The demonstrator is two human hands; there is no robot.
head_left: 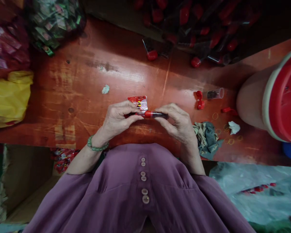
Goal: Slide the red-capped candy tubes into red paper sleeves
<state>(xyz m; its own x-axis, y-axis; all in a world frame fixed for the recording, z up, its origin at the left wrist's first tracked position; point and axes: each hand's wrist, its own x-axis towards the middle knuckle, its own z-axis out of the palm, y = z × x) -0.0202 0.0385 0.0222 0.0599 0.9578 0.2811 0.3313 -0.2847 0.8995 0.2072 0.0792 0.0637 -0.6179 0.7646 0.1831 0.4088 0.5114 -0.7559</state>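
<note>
My left hand and my right hand meet over the red wooden table, both pinched on a small clear tube with a red cap held sideways between them. A small red and white sachet sticks up from the fingers of my left hand, just behind the tube. A green bead bracelet circles my left wrist. My purple buttoned shirt fills the bottom of the view.
A pile of red-capped tubes lies at the back. An open tube and loose red caps lie right of my hands, near a crumpled cloth. A red-lidded bucket stands right; a yellow bag and packets of sachets lie left.
</note>
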